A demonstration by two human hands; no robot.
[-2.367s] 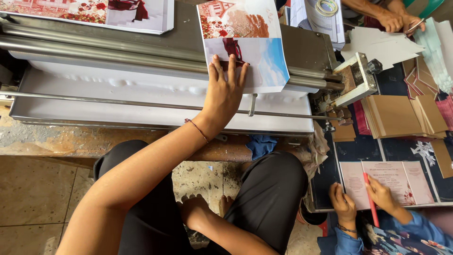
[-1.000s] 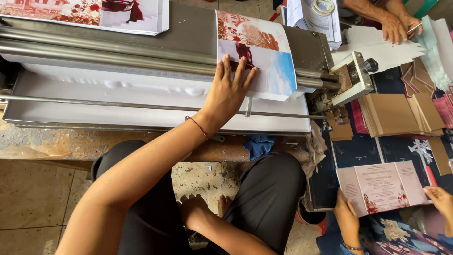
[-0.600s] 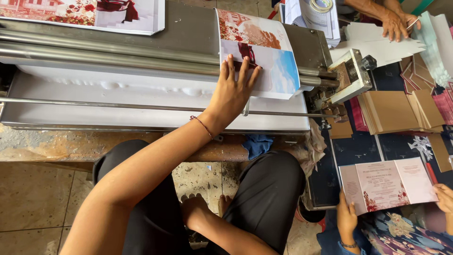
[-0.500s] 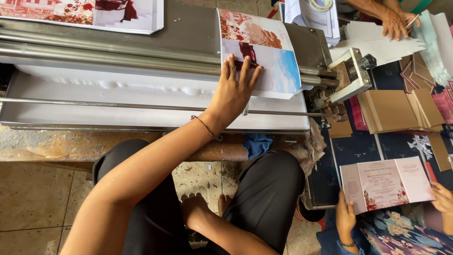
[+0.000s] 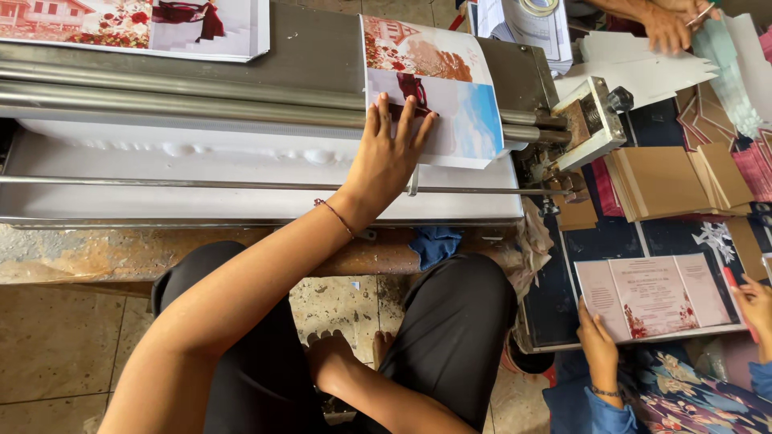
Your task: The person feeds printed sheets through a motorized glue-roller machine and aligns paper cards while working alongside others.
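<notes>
Pressing printed sheet [image 5: 434,88], long axis away

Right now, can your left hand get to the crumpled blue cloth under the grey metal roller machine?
Probably yes: the left hand lies flat on the printed paper sheet just above, and nothing covers the crumpled blue cloth.

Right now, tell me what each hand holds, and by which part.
Left hand grips nothing: it presses flat on the printed sheet's near edge at the roller. Right hand rests by the feet, empty.
</notes>
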